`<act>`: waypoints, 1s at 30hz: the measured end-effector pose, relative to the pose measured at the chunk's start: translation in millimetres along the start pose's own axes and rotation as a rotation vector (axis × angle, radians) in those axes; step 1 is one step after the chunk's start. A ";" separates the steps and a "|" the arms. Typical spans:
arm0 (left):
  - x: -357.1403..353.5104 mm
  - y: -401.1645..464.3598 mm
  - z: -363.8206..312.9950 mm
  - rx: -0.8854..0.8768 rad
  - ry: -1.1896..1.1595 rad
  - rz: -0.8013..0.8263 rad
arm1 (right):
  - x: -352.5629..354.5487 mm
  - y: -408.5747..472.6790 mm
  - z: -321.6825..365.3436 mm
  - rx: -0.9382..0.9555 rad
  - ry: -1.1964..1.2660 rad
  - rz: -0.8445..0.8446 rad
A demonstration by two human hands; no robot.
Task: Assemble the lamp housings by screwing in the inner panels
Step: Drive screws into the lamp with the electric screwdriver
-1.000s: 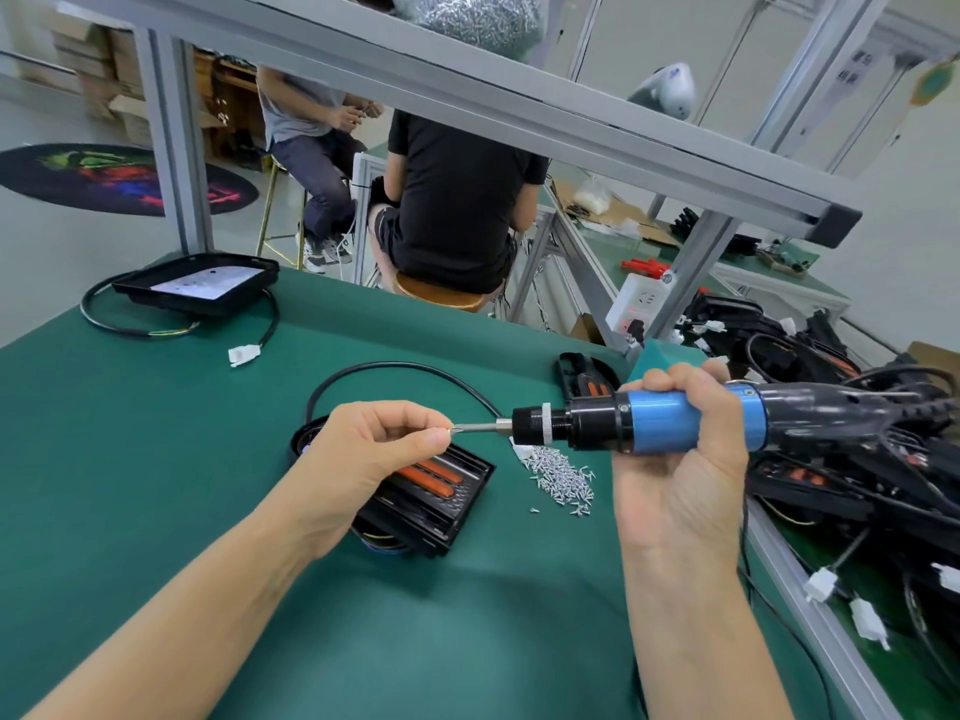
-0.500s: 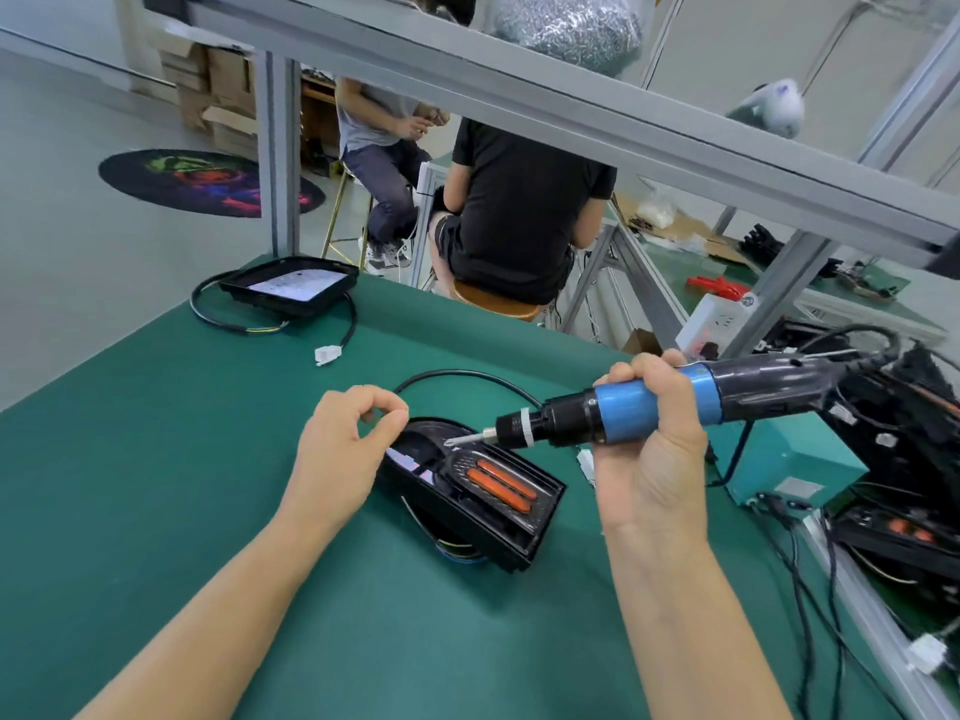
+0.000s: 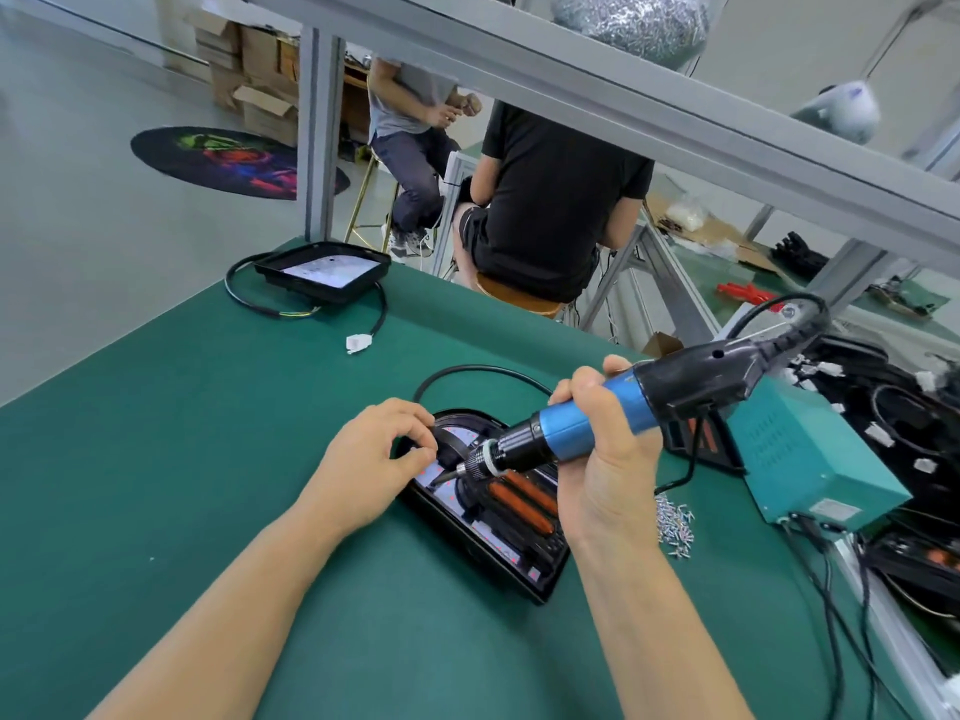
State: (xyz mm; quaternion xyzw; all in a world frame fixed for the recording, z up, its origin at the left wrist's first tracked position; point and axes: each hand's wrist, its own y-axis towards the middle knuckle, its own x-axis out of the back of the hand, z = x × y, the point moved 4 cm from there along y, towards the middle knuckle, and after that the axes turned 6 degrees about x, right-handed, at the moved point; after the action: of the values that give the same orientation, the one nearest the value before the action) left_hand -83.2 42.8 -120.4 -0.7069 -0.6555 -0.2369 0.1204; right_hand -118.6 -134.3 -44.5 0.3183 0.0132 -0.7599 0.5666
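Green matting is covering the counter [image 3: 156, 485], and the housing [image 3: 498, 558] is lying at its middle, toward five o'clock of a second unit [image 3: 324, 272] near the far edge. The right hand [image 3: 602, 459] is wrapping fully around the blue driver [image 3: 587, 428], whose bit is angling down toward eight o'clock onto the panel [image 3: 447, 491], while the left hand [image 3: 374, 459] is curling loosely beside the bit, fingertips pinching together on what may be a screw, though I cannot tell. A screw is seemingly being seated in this black, round-ended tray showing orange parts; next, the bit needs holding square while driving.
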 end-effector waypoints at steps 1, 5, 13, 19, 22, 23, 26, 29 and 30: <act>-0.1 0.0 0.0 -0.002 0.003 0.001 | -0.7 0.0 -0.5 0.004 -0.009 0.006; -0.1 -0.4 0.2 0.008 -0.004 0.007 | -1.2 0.1 -0.4 0.012 -0.020 0.008; 0.4 -1.5 2.7 0.044 -0.046 0.015 | -5.0 -3.1 0.6 0.034 -0.049 0.000; -0.4 -1.0 3.6 0.044 -0.058 0.013 | -5.1 -6.0 2.3 0.030 -0.026 -0.011; 0.0 -0.9 3.3 0.040 -0.073 0.011 | -1.8 -8.2 5.3 0.035 0.001 -0.068; 0.4 -0.9 3.1 0.044 -0.082 0.008 | 0.2 -8.2 7.0 0.030 0.030 -0.093; 1.5 -0.7 0.6 0.059 -0.110 0.002 | 16.7 -7.2 18.2 0.040 0.116 -0.198; 2.3 1.0 -2.5 0.072 -0.096 -0.001 | 38.7 -5.4 40.6 0.122 0.094 -0.267; 3.2 1.9 -4.0 0.078 -0.090 -0.017 | 46.8 -4.5 48.4 0.151 0.092 -0.295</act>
State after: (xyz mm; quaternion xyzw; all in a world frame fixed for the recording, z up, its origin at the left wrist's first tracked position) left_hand -81.9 43.5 -115.1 -0.7061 -0.6749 -0.1801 0.1162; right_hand -152.5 -191.0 -30.8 0.3889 0.0286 -0.8184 0.4221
